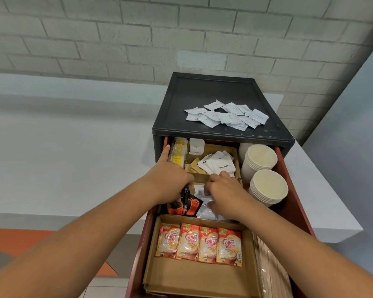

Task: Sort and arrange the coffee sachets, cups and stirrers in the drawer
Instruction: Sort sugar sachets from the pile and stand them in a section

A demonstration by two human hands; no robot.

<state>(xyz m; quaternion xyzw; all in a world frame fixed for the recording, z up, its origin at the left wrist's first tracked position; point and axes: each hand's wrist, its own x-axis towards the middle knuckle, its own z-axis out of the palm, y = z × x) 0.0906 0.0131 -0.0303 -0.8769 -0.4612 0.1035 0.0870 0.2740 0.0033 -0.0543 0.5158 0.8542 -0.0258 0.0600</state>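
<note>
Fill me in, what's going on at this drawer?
A person has both hands in the middle compartment of the open drawer. The left hand grips black-and-orange sachets; the right hand pinches white sachets beside them. Coffee-mate sachets lie lined up in the front compartment, and two cup stacks stand at the right.

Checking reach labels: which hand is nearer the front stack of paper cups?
Right. The right hand is just left of the front cup stack, fingers curled on white sachets. The left hand is farther left, by the yellow tea bags.
</note>
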